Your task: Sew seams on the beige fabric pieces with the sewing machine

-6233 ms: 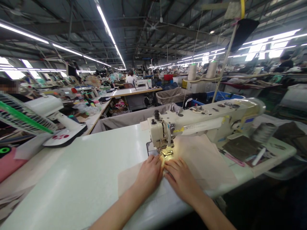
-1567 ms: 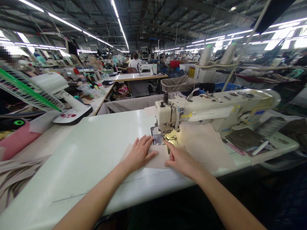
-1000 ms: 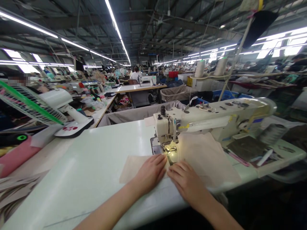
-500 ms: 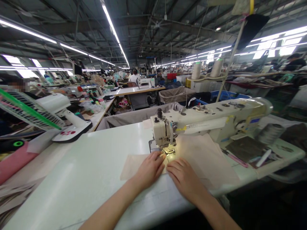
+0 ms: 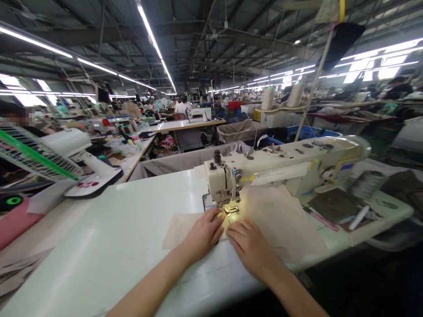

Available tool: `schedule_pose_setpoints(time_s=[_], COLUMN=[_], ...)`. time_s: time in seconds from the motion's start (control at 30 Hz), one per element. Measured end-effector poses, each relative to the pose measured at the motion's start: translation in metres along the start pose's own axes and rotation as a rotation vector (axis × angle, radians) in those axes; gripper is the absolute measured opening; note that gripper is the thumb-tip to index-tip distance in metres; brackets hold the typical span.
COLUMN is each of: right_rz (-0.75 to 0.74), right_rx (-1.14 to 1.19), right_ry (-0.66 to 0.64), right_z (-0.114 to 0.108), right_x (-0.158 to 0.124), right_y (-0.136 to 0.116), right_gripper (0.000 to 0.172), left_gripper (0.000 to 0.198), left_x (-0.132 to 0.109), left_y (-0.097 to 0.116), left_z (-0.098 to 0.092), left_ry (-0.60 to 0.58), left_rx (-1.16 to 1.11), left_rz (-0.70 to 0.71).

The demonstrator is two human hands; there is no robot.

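Over at the pale table (image 5: 125, 233), the left hand (image 5: 204, 233) lies palm down on a small beige cloth (image 5: 177, 226), its fingertips right by the lit area under the head of the sewing machine (image 5: 280, 163). The right hand (image 5: 247, 242) is just beside it, fingers together and bent; whether either hand pinches fabric, I can't tell. The small cloth reaches out to the left, while a larger beige panel (image 5: 276, 215) spreads right, below the machine's arm.
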State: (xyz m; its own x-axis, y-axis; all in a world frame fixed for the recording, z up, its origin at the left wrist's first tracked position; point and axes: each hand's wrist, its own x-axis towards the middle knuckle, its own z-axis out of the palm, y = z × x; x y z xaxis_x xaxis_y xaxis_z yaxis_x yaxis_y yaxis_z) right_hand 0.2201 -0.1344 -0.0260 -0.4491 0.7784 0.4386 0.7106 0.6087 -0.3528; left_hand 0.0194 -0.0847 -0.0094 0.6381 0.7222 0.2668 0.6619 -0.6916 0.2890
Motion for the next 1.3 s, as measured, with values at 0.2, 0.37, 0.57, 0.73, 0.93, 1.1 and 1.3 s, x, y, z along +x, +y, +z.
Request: schedule_pose_setpoints(time_s=[0.2, 0.37, 0.57, 0.73, 0.93, 1.1, 1.3], right_rz=[0.019, 0.023, 0.038, 0.043, 0.046, 0.055, 0.076], right_rx=[0.012, 0.031, 0.031, 0.035, -0.021, -0.003, 0.014], right_ry=[-0.006, -0.006, -0.031, -0.023, -0.019, -0.008, -0.030], right_z=[-0.001, 0.000, -0.001, 0.001, 0.005, 0.006, 0.003], right_x=[-0.006, -0.016, -0.006, 0.015, 0.030, 0.020, 0.008], right_y=[-0.002, -0.004, -0.001, 0.006, 0.013, 0.011, 0.003], right_gripper=[0.021, 0.030, 0.026, 0.019, 0.018, 0.021, 0.025], left_gripper=[0.027, 0.022, 0.022, 0.027, 0.029, 0.030, 0.031], left_x=[-0.008, -0.022, -0.016, -0.002, 0.013, 0.020, 0.016], left_y=[0.008, 0.026, 0.018, 0.001, -0.013, -0.024, -0.026], left_z=[0.000, -0.003, -0.006, -0.007, -0.015, -0.014, -0.011], left_ry=[0.020, -0.030, -0.030, -0.056, -0.047, -0.047, 0.005], left_rx=[0.051, 0.093, 0.093, 0.100, 0.058, 0.073, 0.097], left_rz=[0.047, 0.140, 0.167, 0.124, 0.118, 0.106, 0.117])
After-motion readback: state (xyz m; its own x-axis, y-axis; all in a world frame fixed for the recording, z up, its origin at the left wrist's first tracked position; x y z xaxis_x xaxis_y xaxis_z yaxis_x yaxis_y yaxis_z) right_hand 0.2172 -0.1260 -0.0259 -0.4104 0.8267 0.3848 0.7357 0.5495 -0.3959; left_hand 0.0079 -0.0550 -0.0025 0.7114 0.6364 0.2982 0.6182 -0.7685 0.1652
